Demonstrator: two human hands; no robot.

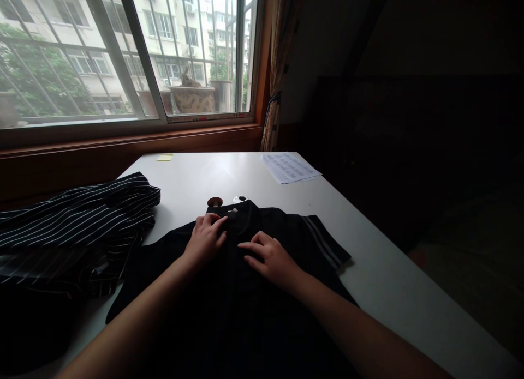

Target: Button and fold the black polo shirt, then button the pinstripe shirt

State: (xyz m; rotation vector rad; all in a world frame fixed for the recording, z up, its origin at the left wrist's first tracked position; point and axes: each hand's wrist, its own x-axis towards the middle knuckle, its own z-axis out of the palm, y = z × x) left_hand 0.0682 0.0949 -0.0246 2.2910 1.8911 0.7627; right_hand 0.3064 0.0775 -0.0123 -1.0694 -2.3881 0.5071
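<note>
A black short-sleeved shirt (282,226) lies spread out with its collar toward the window. Two pale stripes cross the sleeve on the right. My left hand (204,238) rests at the left of the collar, its index fingertip beside the neck opening and its thumb apart. A small pale label (233,210) shows inside the collar. Just below the collar on the right, my right hand (270,257) lies over the shirt front, fingers stretched and slightly spread. The dark cloth hides fine detail around the fingertips.
The shirt lies on a white table (368,270). Dark striped clothing (82,215) is heaped at the left. Behind the collar sit a brown round object (215,202) and a white-rimmed one (239,199). Printed papers (289,166) and a yellow note (164,157) lie farther back.
</note>
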